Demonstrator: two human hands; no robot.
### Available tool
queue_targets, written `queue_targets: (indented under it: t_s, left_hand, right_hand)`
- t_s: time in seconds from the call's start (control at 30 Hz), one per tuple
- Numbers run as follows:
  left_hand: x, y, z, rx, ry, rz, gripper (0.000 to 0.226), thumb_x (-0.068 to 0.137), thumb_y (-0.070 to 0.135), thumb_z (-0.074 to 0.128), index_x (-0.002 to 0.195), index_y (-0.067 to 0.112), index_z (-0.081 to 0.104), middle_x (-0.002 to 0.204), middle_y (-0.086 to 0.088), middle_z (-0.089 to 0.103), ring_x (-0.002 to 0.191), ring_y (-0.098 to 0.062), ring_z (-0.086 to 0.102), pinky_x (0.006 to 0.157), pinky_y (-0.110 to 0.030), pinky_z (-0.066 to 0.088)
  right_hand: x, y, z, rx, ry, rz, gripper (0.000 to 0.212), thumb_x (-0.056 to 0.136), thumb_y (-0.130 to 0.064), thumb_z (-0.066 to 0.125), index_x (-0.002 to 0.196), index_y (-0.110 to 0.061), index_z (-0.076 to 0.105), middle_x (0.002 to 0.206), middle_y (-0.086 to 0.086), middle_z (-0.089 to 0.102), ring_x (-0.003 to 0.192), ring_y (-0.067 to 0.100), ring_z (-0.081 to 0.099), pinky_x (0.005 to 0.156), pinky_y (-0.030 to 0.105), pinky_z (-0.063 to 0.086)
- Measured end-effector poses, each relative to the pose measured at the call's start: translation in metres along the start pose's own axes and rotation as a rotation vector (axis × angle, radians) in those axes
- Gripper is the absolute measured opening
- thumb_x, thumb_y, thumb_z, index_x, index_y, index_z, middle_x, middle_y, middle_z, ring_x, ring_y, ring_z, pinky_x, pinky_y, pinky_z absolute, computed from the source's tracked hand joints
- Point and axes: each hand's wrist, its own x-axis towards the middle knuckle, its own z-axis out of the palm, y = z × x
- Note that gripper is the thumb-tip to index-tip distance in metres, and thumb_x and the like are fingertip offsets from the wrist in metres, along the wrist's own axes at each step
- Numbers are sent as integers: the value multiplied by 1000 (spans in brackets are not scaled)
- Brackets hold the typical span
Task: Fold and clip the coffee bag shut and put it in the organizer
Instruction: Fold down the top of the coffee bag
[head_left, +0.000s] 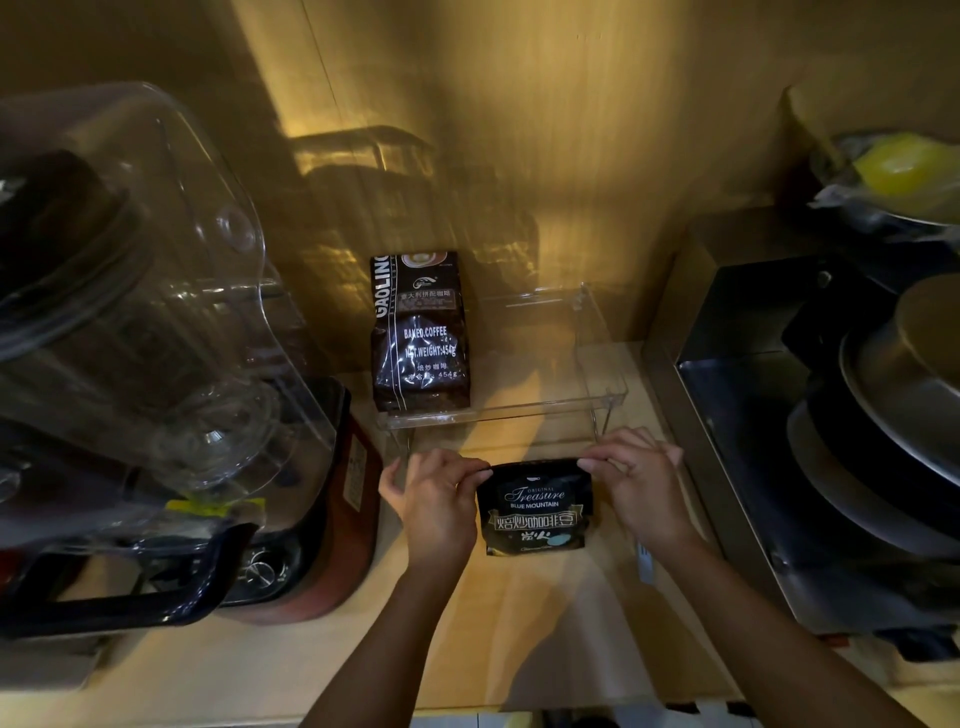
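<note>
The top corners of the small coffee bag (535, 506) are covered by the fingers of the left hand (439, 506) and the right hand (636, 491), so how its top edge lies cannot be told. Both forearms run off the bottom edge. Behind that bag, the tall coffee bag (420, 332) hides part of the clear organizer (597, 358). To the left of it, the blender (140, 332) is cut by the left edge. To the right, the metal pans (898, 395) and a blurred yellow thing (906, 166) are cut by the right edge.

A black coffee bag (536, 506) with white and gold lettering; a dark brown bag (420, 332), white-striped, in the clear organizer (602, 358).
</note>
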Motion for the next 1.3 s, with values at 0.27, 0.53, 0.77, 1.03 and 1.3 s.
queue_targets:
  t_s: [0.27, 0.53, 0.77, 1.03, 1.3]
  left_hand:
    - [4, 12, 0, 221, -222, 290, 6, 82, 16, 59, 86, 18, 63, 87, 0, 66, 92, -22, 57, 91, -37, 21]
    - [9, 39, 26, 214, -287, 466, 5, 83, 13, 56, 80, 13, 60, 75, -6, 64, 73, -27, 57, 68, -30, 24]
    - [17, 43, 28, 256, -258, 529, 7, 80, 17, 60, 73, 18, 58, 70, 0, 65, 71, -23, 57, 72, -31, 23]
    - [20, 15, 5, 248, -209, 427, 7, 81, 18, 62, 74, 18, 62, 75, 3, 69, 78, -20, 60, 85, -33, 20]
    - [19, 1, -3, 143, -194, 210, 19, 84, 31, 59, 77, 14, 64, 81, -3, 67, 78, -21, 58, 69, -32, 38]
  right_hand:
    - [2, -4, 0, -49, -76, -60, 11, 76, -8, 65, 68, -16, 64, 76, -7, 59, 87, 13, 48, 71, 25, 14]
    - [2, -4, 0, -86, -94, -75, 11, 77, -8, 64, 69, -16, 63, 77, -5, 59, 87, 15, 51, 72, 27, 15]
    - [1, 0, -3, -154, -40, -85, 12, 77, -13, 62, 67, -19, 63, 74, -11, 55, 85, 14, 50, 68, 27, 13]
    - [3, -1, 2, -102, -11, -62, 13, 74, -25, 54, 68, -20, 64, 74, -12, 56, 84, 14, 49, 68, 27, 13]
    - [8, 3, -2, -104, -16, -77, 12, 75, -25, 57, 68, -19, 64, 75, -6, 59, 84, 16, 51, 68, 26, 13]
